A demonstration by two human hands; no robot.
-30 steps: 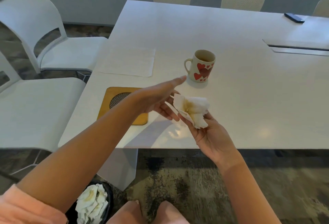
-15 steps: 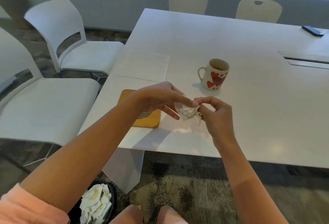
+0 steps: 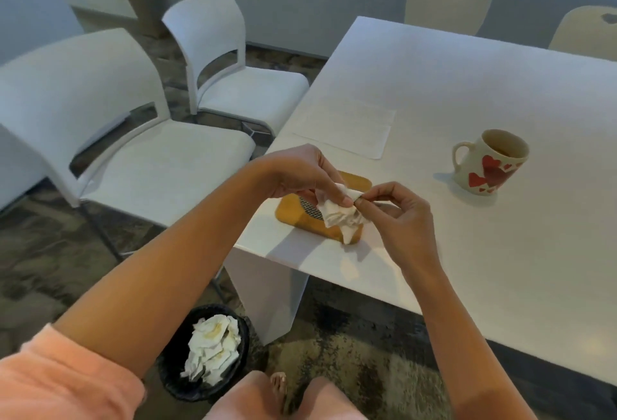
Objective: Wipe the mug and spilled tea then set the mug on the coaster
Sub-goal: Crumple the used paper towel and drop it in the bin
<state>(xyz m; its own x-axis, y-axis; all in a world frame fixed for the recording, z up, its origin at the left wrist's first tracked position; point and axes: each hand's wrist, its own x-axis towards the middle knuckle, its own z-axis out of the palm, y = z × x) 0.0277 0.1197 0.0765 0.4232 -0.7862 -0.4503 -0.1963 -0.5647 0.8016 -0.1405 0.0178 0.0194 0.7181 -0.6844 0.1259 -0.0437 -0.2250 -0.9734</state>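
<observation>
Over the coaster [image 3: 293, 215], both hands pinching one crumpled tissue [image 3: 337, 215]: left hand [image 3: 300, 172] gripping its top with thumb and fingers, right hand [image 3: 397, 209] nipping its edge with fingertips. Hanging just above the coaster's near corner, maybe brushing it; cannot tell.

Well right of the coaster, on the bench [image 3: 467, 85]: mug [image 3: 489, 162], upright, handle toward the coaster, tea visible inside. Not yet on the coaster.

Likely trouble:
- Damp tissue tearing under a two-handed pull, dropping a scrap onto the coaster or floor.
- A stained wad dragged across the coaster, smearing it before the mug lands.
- Tea left in the mug sloshing out if carried fast or tilted.
- No spill distinguishable on the pale bench; easy to miss a patch.

Around the coaster: sheet of paper [image 3: 347, 129] just behind it, at risk from drips. Below and nearer, a black bin [image 3: 173, 373] holding used tissues [image 3: 213, 346]. Two white chairs [image 3: 140, 139] to the left. Nothing between coaster and mug but bare bench.
</observation>
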